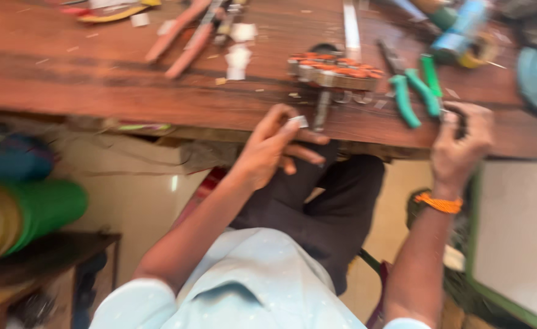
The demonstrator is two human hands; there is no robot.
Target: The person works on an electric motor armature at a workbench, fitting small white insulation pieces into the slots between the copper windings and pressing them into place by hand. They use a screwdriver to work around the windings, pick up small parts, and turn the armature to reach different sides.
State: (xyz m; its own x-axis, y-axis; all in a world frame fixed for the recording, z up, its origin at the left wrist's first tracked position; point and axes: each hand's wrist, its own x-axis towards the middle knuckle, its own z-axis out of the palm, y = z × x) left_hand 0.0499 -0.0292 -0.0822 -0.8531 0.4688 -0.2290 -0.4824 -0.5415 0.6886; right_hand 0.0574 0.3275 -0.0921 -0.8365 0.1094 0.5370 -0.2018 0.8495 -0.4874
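Observation:
My left hand [274, 146] hovers at the front edge of the wooden workbench [98, 73], pinching a small pale piece [301, 121] between thumb and fingers. Just beyond it lies a round metal part wound with copper-orange coils [335, 70], a stub sticking out toward me. My right hand [460, 146], with an orange band on the wrist, is curled around a small dark object [457, 119] at the bench edge. Green-handled pliers [414, 91] lie right next to that hand. The picture is blurred by motion.
Orange-handled pliers [183, 36], paper scraps [238, 55] and a thin metal strip [352, 27] lie farther back on the bench. Blue and green rolls [31, 207] sit on a low shelf at left. A white board with a green frame [512, 244] stands at right.

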